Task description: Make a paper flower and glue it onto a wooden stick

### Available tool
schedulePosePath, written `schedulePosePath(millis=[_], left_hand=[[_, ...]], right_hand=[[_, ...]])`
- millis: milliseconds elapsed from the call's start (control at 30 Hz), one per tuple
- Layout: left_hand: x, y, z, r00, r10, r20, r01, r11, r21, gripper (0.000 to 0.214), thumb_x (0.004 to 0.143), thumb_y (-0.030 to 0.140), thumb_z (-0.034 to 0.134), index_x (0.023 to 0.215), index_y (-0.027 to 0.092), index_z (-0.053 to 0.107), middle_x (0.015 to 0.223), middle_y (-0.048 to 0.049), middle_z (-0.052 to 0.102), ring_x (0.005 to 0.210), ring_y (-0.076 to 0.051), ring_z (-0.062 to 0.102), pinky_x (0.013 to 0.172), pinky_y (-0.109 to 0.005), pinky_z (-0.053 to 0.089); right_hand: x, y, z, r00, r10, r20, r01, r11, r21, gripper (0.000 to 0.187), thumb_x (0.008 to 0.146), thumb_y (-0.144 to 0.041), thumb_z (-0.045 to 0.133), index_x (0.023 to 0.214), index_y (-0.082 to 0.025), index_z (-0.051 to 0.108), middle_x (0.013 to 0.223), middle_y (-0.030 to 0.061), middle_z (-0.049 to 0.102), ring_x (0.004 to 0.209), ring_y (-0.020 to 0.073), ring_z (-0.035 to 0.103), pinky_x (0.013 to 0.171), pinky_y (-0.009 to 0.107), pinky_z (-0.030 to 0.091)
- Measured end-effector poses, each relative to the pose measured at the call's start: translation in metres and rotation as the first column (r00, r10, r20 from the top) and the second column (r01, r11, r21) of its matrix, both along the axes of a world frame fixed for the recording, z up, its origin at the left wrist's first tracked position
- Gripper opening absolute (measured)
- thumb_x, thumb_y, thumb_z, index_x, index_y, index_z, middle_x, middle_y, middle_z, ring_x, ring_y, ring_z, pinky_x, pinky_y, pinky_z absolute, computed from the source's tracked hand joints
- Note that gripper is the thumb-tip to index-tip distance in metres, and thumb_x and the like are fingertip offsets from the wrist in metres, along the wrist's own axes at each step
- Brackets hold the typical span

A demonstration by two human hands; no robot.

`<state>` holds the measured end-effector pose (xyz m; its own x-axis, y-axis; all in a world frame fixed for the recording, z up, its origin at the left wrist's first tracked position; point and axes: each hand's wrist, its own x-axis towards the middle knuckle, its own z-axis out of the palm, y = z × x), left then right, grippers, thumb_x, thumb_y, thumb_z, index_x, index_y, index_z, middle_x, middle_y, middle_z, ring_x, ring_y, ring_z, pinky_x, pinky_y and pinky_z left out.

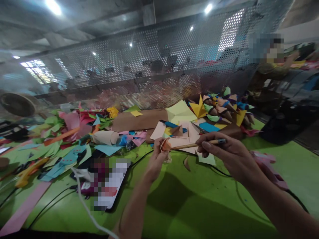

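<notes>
As seen in the head view, from where I stand at the table (189, 214), the left hand (157, 156) has its fingers curled closely around a small peach paper roll (165, 144), whose orange inside faces the right hand (220, 146). The right hand is closed in a pinch, thumb against fingers, on a thin wooden stick (184, 146); the stick's far end reaches the paper roll at the left hand, though whether it touches the inner wall I cannot tell. The paper roll is thus between the two hands, above the green surface. Just beyond the right hand lie scissors (200, 130) among peach and blue paper pieces; farther beyond it, a pile of folded paper figures (219, 111) is heaped beside yellow folded points. To the right of the right wrist lies a pink tool (270, 169) with a black cable. To the left of the left forearm lies a phone (116, 182), its screen blurred; farther left, a yellow tool (32, 172). Left of the left hand and beyond it, a larger peach tube (106, 137) lies near a heap of coloured paper (68, 120). Beyond both hands rises a perforated metal screen (149, 79).
</notes>
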<state>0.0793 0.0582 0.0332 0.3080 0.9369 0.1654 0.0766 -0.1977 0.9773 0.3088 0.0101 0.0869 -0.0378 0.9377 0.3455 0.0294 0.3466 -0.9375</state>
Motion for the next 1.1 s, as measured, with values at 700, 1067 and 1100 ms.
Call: schedulePosePath(millis=[700,1067,1100], left_hand=[[0.003,-0.002,-0.001,0.998,-0.001,-0.067,0.003,1.0,0.03,0.032,0.088,0.025,0.045,0.119,0.027,0.045,0.114,-0.0017,0.053,0.099,-0.018,0.051,0.088,-0.028,0.042],[0.0,-0.004,0.0,0.995,-0.035,-0.089,0.036,0.999,0.013,0.037,0.086,0.028,0.046,0.122,0.028,0.044,0.118,-0.0027,0.054,0.102,-0.02,0.052,0.089,-0.03,0.043],[0.0,-0.004,0.0,0.995,-0.031,-0.09,0.032,0.999,0.011,0.037,0.086,0.029,0.047,0.122,0.027,0.044,0.118,-0.0027,0.054,0.103,-0.02,0.052,0.09,-0.031,0.042]], right_hand=[[-0.001,0.002,-0.001,0.99,-0.014,0.143,0.012,1.0,0.016,0.021,0.087,-0.044,0.071,0.091,-0.023,0.07,0.082,0.0009,0.066,0.068,0.0119,0.059,0.062,0.023,0.046],[-0.001,-0.001,0.009,0.918,-0.066,0.391,0.015,0.991,0.133,0.021,0.089,-0.043,0.067,0.088,-0.023,0.071,0.084,0.0021,0.07,0.072,0.0157,0.064,0.066,0.026,0.048],[-0.001,0.0,0.011,0.902,-0.066,0.426,0.002,0.989,0.147,0.022,0.089,-0.044,0.066,0.088,-0.023,0.072,0.083,0.0022,0.071,0.073,0.0161,0.065,0.068,0.026,0.049]])
